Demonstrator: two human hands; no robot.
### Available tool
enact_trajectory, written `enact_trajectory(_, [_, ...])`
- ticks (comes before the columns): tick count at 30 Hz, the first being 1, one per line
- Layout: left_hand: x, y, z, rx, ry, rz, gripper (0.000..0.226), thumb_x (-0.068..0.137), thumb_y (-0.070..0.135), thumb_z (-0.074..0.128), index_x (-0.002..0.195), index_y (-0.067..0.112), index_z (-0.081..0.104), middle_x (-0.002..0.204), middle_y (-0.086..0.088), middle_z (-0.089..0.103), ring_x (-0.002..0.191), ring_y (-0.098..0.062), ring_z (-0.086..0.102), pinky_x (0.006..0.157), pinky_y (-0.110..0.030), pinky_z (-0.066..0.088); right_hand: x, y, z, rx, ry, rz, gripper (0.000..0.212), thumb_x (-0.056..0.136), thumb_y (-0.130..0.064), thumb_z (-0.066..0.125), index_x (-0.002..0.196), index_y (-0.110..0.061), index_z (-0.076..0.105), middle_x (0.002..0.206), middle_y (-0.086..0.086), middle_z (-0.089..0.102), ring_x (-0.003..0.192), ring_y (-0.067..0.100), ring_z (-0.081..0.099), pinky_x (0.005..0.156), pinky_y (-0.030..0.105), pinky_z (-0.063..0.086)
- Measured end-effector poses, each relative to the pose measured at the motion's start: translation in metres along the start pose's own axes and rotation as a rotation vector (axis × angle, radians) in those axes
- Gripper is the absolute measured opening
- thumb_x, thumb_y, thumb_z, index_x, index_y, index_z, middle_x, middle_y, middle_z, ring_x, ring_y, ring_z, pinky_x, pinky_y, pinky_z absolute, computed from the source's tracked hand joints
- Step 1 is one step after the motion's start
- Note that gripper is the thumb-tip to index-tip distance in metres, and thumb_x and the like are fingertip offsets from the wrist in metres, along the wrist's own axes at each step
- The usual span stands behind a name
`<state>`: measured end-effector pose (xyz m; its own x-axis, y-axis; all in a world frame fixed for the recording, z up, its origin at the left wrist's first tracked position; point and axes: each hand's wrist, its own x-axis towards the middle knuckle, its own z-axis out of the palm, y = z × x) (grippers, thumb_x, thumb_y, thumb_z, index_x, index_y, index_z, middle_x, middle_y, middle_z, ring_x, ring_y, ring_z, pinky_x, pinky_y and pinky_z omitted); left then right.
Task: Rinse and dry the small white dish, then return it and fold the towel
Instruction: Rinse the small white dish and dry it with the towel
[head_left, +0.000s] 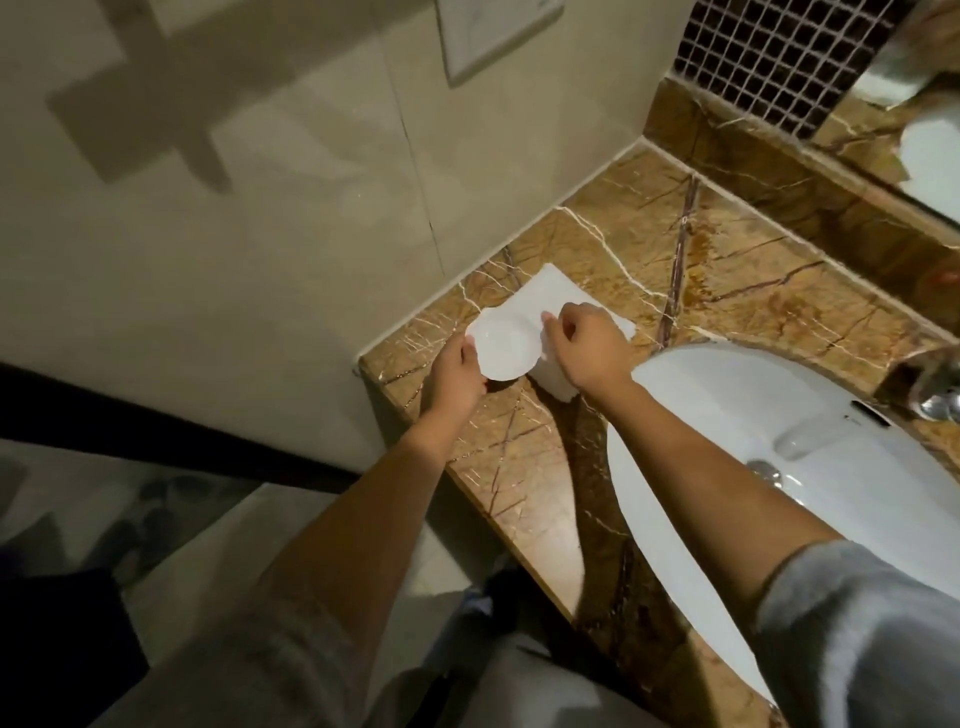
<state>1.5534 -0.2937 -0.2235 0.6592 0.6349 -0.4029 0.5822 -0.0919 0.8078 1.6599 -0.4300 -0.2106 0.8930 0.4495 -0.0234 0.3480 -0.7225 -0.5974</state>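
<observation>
The small white dish (506, 345) rests over the left part of a white towel (550, 296) that lies on the brown marble counter (727, 270). My left hand (457, 376) grips the dish's near-left rim. My right hand (587, 351) is on the towel just right of the dish, thumb and fingers pinched at the dish's right edge. Whether those fingers hold the dish rim or the towel is unclear. The towel's near-right part is hidden under my right hand.
A white sink basin (831, 467) with its drain (763, 470) is set into the counter to the right. A chrome tap (935, 400) stands at the far right. A beige wall (234, 234) borders the counter's left end. A mirror (924, 156) hangs behind.
</observation>
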Motion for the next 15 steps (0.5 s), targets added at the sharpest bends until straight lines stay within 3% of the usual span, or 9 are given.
enact_trajectory(2, [0.003, -0.002, -0.007, 0.002, 0.015, -0.004, 0.022, 0.1, 0.039, 0.032, 0.101, 0.031, 0.053, 0.109, -0.02, 0.064, 0.079, -0.038, 0.066, 0.062, -0.034, 0.049, 0.013, 0.006, 0.001, -0.061, 0.104, 0.058, 0.023, 0.093, -0.029, 0.049, 0.094, -0.008, 0.057, 0.105, 0.016, 0.059, 0.1, 0.034, 0.054, 0.079, 0.039, 0.04])
enact_trajectory(5, [0.007, -0.005, -0.015, 0.027, 0.026, 0.002, 0.026, 0.1, 0.038, 0.031, 0.105, 0.027, 0.054, 0.109, -0.025, 0.064, 0.092, -0.045, 0.065, 0.066, -0.045, 0.057, 0.029, 0.017, 0.0, -0.178, 0.062, 0.178, 0.04, 0.086, -0.027, 0.058, 0.12, -0.008, 0.051, 0.126, 0.017, 0.052, 0.12, 0.035, 0.045, 0.098, 0.042, 0.036])
enact_trajectory(8, [0.01, -0.009, -0.023, 0.023, 0.005, 0.006, 0.026, 0.101, 0.036, 0.031, 0.104, 0.026, 0.054, 0.108, -0.026, 0.063, 0.089, -0.045, 0.065, 0.062, -0.041, 0.054, 0.037, 0.021, 0.006, -0.256, -0.001, 0.224, 0.057, 0.085, -0.034, 0.059, 0.132, -0.007, 0.043, 0.135, 0.017, 0.047, 0.128, 0.034, 0.04, 0.103, 0.045, 0.033])
enact_trajectory(11, [0.013, -0.012, -0.028, 0.032, -0.012, 0.028, 0.024, 0.101, 0.035, 0.03, 0.106, 0.028, 0.052, 0.107, -0.022, 0.063, 0.062, -0.024, 0.061, 0.064, -0.04, 0.053, 0.043, 0.019, 0.009, -0.291, -0.048, 0.277, 0.068, 0.081, -0.038, 0.062, 0.136, -0.004, 0.038, 0.14, 0.018, 0.043, 0.131, 0.035, 0.036, 0.106, 0.046, 0.029])
enact_trajectory(13, [0.015, -0.013, -0.03, 0.02, -0.008, 0.025, 0.02, 0.102, 0.034, 0.031, 0.102, 0.031, 0.05, 0.109, -0.018, 0.062, 0.063, -0.019, 0.06, 0.066, -0.04, 0.056, 0.049, 0.02, 0.007, -0.281, -0.071, 0.309, 0.072, 0.079, -0.042, 0.064, 0.134, -0.003, 0.039, 0.139, 0.019, 0.042, 0.13, 0.036, 0.035, 0.107, 0.046, 0.029])
enact_trajectory(15, [0.017, -0.015, -0.031, -0.001, -0.009, 0.021, 0.018, 0.102, 0.033, 0.031, 0.101, 0.032, 0.049, 0.113, -0.016, 0.06, 0.072, -0.021, 0.059, 0.057, -0.033, 0.055, 0.053, 0.02, 0.007, -0.243, -0.083, 0.346, 0.072, 0.076, -0.046, 0.066, 0.129, -0.003, 0.043, 0.136, 0.02, 0.044, 0.128, 0.037, 0.036, 0.107, 0.046, 0.031])
